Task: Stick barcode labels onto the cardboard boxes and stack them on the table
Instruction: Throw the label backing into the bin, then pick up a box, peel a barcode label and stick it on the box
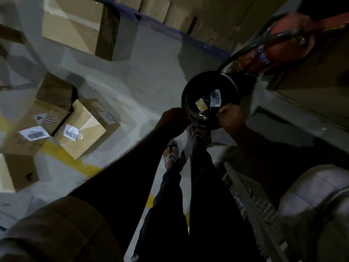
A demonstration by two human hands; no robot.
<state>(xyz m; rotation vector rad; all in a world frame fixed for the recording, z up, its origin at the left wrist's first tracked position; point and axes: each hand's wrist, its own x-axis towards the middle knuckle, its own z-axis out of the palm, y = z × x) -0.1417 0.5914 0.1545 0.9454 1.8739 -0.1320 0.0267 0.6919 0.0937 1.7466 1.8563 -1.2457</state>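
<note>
A round black bowl hangs in front of me above the floor. My left hand grips its near left rim and my right hand grips its near right rim. Inside the bowl lie a white barcode label and a small yellowish scrap. On the floor to the left stand two cardboard boxes that carry labels: one with a white barcode label and one with a label. The picture is dark and blurred.
A larger cardboard box stands at the upper left, another at the left edge. A red fire extinguisher hangs at the upper right beside a grey cabinet. Yellow floor tape runs below the boxes. My sandalled feet are under the bowl.
</note>
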